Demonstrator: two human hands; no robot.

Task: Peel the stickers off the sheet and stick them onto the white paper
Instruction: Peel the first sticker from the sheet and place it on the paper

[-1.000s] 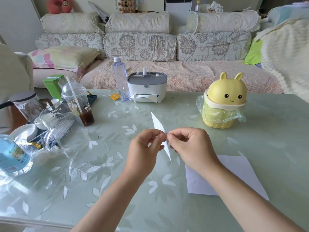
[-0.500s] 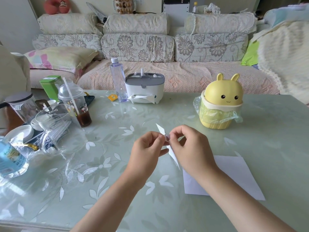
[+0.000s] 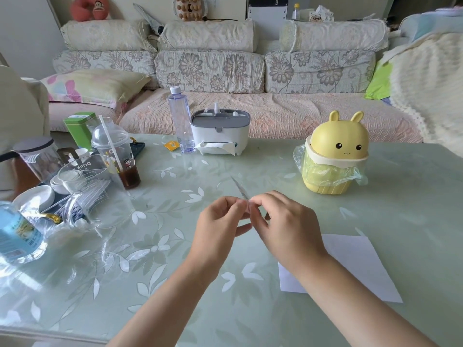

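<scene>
Both hands meet fingertip to fingertip above the middle of the tabletop. The left hand and the right hand each pinch the sticker sheet, which is seen almost edge-on and pokes out toward 11 o'clock. The white paper lies flat on the tabletop at 4 o'clock from the hands, partly under the right forearm. A yellow bunny bin stands at 1 o'clock, and a lidded cup at 10 o'clock.
</scene>
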